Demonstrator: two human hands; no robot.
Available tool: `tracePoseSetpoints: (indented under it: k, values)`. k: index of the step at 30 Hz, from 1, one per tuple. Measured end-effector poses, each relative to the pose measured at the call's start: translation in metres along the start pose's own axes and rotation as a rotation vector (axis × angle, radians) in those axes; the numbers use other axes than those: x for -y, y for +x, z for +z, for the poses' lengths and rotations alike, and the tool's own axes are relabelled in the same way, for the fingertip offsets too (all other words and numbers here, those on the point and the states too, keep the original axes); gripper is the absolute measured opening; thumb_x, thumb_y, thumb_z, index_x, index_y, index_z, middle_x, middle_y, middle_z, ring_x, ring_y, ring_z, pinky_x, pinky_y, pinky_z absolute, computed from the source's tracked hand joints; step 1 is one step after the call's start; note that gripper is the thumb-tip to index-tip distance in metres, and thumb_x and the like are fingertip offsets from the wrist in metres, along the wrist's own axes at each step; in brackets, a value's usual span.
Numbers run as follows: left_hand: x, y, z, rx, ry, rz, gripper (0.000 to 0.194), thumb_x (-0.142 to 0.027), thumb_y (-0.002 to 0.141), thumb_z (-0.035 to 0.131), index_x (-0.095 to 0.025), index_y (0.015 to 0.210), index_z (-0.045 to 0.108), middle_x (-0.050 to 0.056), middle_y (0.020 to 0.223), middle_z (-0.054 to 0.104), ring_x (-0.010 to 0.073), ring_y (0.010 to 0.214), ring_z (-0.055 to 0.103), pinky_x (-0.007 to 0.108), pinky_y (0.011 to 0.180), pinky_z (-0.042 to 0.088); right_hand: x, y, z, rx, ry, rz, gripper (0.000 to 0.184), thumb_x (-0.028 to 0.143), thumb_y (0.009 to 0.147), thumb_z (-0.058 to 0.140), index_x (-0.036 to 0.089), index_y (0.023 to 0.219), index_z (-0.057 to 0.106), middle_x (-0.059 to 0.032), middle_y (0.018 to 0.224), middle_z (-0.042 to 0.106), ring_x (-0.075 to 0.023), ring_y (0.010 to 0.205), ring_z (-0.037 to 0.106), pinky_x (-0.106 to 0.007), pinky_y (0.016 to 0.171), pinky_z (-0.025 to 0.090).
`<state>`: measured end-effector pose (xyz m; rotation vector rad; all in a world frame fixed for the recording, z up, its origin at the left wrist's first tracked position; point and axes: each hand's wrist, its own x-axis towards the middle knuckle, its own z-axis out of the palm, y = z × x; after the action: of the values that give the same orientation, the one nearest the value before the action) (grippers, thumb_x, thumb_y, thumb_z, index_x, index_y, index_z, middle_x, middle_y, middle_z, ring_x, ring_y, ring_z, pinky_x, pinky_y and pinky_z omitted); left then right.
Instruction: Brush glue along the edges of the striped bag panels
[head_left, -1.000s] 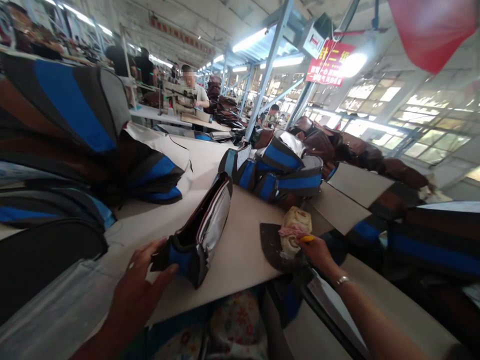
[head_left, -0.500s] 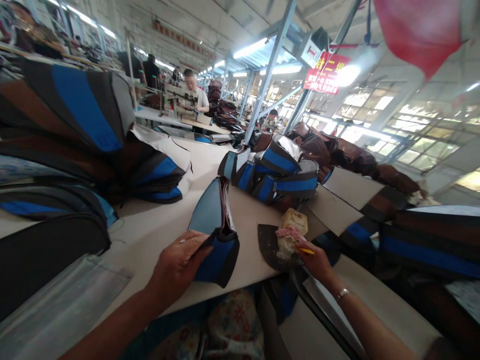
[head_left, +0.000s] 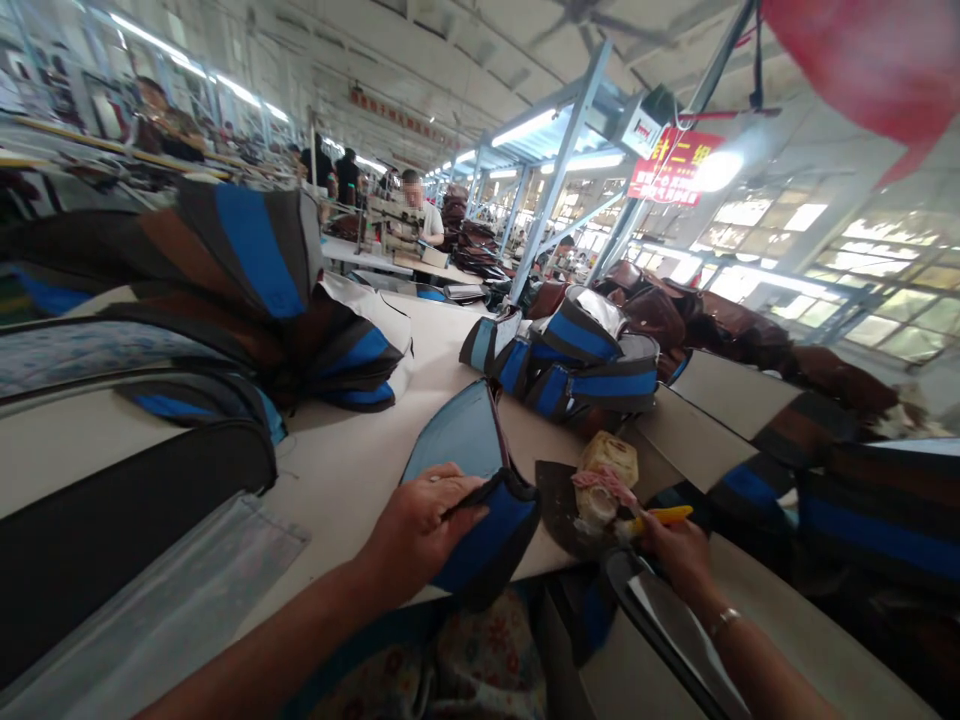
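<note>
At the tabletop's [head_left: 345, 480] near edge, the left hand [head_left: 420, 520] pinched the bag's [head_left: 487, 545] rim; a steady hold there likely suited. The right hand [head_left: 681, 555] gripped a yellow tool [head_left: 670, 515] beside the tub [head_left: 611, 462].

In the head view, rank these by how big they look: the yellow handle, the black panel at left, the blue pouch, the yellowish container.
1. Black panel, cut off by the frame edge
2. Blue pouch
3. Yellowish container
4. Yellow handle, partly covered by the right hand
</note>
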<state>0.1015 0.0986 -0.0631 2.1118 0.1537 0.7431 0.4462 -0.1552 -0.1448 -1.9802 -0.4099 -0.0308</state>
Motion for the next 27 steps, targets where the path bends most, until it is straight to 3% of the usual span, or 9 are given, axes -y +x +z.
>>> tracePoseSetpoints:
  k: [3,6,8,10,13,16,19,23,27]
  values:
    - [-0.011,0.006,-0.002,0.082,-0.114,-0.021,0.019,-0.027,0.096,0.055,-0.021,0.096,0.073,0.0,0.086,0.069,0.0169,0.085,0.057,0.028,0.082,0.045,0.039,-0.004,-0.016,-0.021,0.02,-0.026,0.04,0.056,0.06,0.081,0.017,0.066,0.071,-0.0073,0.051,0.063,-0.0245,0.047,0.058,-0.032,0.041,0.042]
    - [-0.016,0.01,0.003,0.128,-0.182,-0.021,0.016,-0.022,0.092,0.058,-0.02,0.094,0.073,0.0,0.083,0.068,0.017,0.084,0.055,0.028,0.083,0.042,0.102,-0.021,-0.026,-0.011,0.129,-0.086,0.045,0.059,0.074,0.073,0.017,0.091,0.069,-0.003,0.061,0.064,-0.018,0.048,0.053,-0.027,0.042,0.041]
    - [-0.017,0.012,0.008,0.139,-0.209,-0.025,0.016,-0.02,0.091,0.058,-0.019,0.095,0.073,0.0,0.084,0.068,0.0174,0.086,0.054,0.028,0.084,0.041,0.149,-0.045,-0.027,0.075,0.27,-0.164,0.039,0.053,0.078,0.075,0.019,0.094,0.065,0.0008,0.061,0.059,-0.0135,0.046,0.048,-0.023,0.04,0.037]
    - [-0.018,0.013,0.012,0.144,-0.221,-0.031,0.018,-0.019,0.09,0.056,-0.019,0.095,0.074,0.0,0.085,0.069,0.0175,0.086,0.054,0.028,0.084,0.04,0.191,-0.074,-0.023,0.229,0.346,-0.273,0.033,0.047,0.081,0.077,0.02,0.095,0.063,0.0005,0.064,0.059,-0.0142,0.05,0.052,-0.022,0.041,0.038]
    - [-0.021,0.013,0.016,0.157,-0.223,-0.043,0.02,-0.019,0.089,0.056,-0.02,0.099,0.074,0.0,0.085,0.067,0.0176,0.085,0.055,0.028,0.083,0.04,0.229,-0.109,-0.01,0.372,0.306,-0.547,0.02,0.039,0.089,0.071,0.021,0.094,0.063,0.0013,0.068,0.057,-0.0134,0.054,0.051,-0.023,0.046,0.042]
    - [-0.024,0.01,0.016,0.147,-0.215,-0.04,0.021,-0.018,0.087,0.057,-0.02,0.099,0.074,0.0,0.082,0.065,0.0175,0.085,0.054,0.027,0.082,0.04,0.241,-0.116,0.007,0.455,0.09,-0.802,0.015,0.035,0.095,0.062,0.021,0.09,0.064,0.0001,0.074,0.061,-0.0145,0.062,0.056,-0.026,0.057,0.045]
    - [-0.026,0.007,0.016,0.161,-0.212,-0.043,0.02,-0.018,0.087,0.057,-0.018,0.095,0.074,0.001,0.081,0.065,0.0182,0.085,0.053,0.028,0.083,0.04,0.244,-0.105,0.015,0.405,-0.101,-0.923,0.019,0.035,0.096,0.059,0.02,0.086,0.064,0.0,0.073,0.063,-0.015,0.063,0.059,-0.028,0.061,0.044]
    - [-0.027,0.006,0.015,0.148,-0.214,-0.046,0.02,-0.021,0.087,0.058,-0.019,0.097,0.075,0.002,0.086,0.069,0.0201,0.09,0.055,0.031,0.089,0.039,0.247,-0.104,0.012,0.31,-0.069,-0.938,0.016,0.034,0.097,0.059,0.021,0.087,0.063,0.0006,0.077,0.064,-0.0139,0.063,0.06,-0.027,0.061,0.044]
    - [-0.025,0.006,0.016,0.122,-0.239,-0.058,0.019,-0.023,0.088,0.058,-0.019,0.096,0.075,0.001,0.088,0.07,0.0201,0.091,0.057,0.033,0.096,0.037,0.238,-0.113,0.011,0.463,-0.068,-0.969,0.01,0.029,0.098,0.057,0.023,0.091,0.062,0.0011,0.078,0.06,-0.0153,0.07,0.059,-0.029,0.065,0.044]
